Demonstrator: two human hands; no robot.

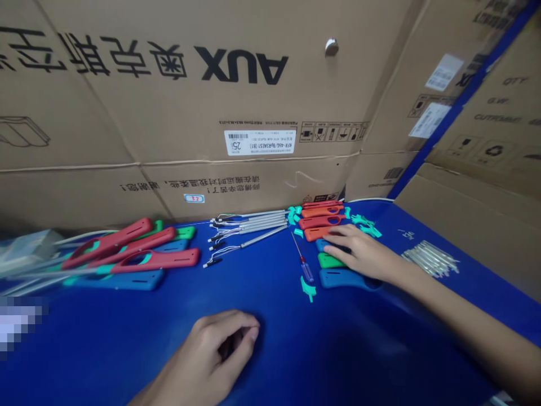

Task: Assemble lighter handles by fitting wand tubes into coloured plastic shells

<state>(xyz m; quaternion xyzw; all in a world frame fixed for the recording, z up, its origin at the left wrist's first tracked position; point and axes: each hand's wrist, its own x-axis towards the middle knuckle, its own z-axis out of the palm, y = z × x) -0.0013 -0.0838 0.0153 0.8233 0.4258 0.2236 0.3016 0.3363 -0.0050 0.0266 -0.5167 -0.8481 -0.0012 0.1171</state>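
Observation:
My right hand (359,254) lies flat-fingered over a small pile of plastic handle shells, its fingertips on a blue shell (325,245) and just past a green shell (329,260). A longer blue shell (342,278) sits under the wrist side. Red and orange shells (321,223) lie just beyond the fingers. My left hand (220,352) rests curled on the blue tabletop (253,316) near the front, holding nothing. A small screwdriver with a clear blue handle (305,268) lies between my hands, beside a teal plastic clip (307,288).
Thin metal tubes with wires (247,228) lie mid-table, and more red, green and blue shells (131,254) lie at left. A bundle of metal rods (431,258) sits at right. Cardboard boxes (211,113) stand along the back edge.

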